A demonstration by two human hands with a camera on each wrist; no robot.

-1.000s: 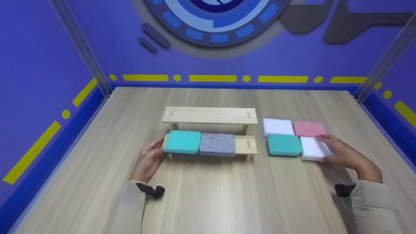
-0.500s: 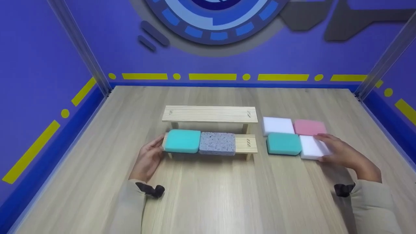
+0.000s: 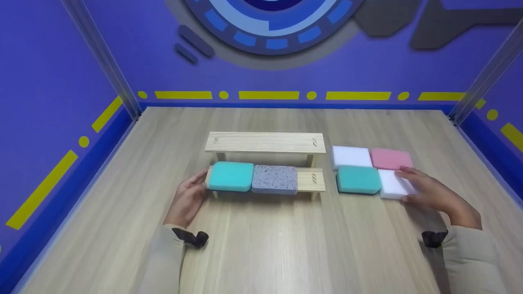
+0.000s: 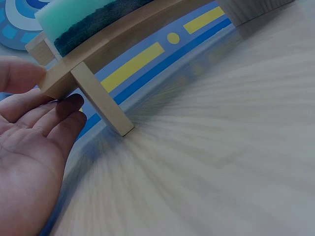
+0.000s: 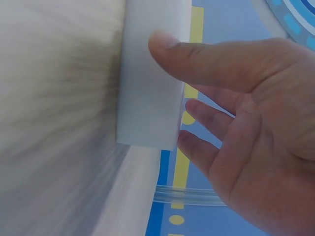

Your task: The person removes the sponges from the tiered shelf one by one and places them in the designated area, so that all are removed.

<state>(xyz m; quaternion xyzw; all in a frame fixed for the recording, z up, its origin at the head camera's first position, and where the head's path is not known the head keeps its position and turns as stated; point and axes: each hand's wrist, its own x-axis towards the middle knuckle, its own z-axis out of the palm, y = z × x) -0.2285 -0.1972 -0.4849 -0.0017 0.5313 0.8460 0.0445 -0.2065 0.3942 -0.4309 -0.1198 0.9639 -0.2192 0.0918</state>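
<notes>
My left hand [image 3: 188, 200] grips the left end of a small wooden bench [image 3: 311, 179]. In the left wrist view the thumb lies on the board's end and the fingers curl below it, beside a leg [image 4: 106, 105]. On the bench lie a turquoise sponge [image 3: 231, 175] with a dark green scouring side down and, against it, a speckled grey-purple sponge [image 3: 274, 178]. On the right, my right hand [image 3: 435, 194] pinches a white sponge [image 3: 394, 184] on the table, thumb on its near side [image 5: 147, 93]; the index fingertip reaches its far edge.
Behind the bench is a second bare wooden board [image 3: 264, 142] on legs. Beside the held white sponge sit a green sponge [image 3: 358, 179], another white sponge [image 3: 351, 157] and a pink sponge [image 3: 391, 159], close together. Blue panels [image 3: 261, 81] enclose the table's back and sides.
</notes>
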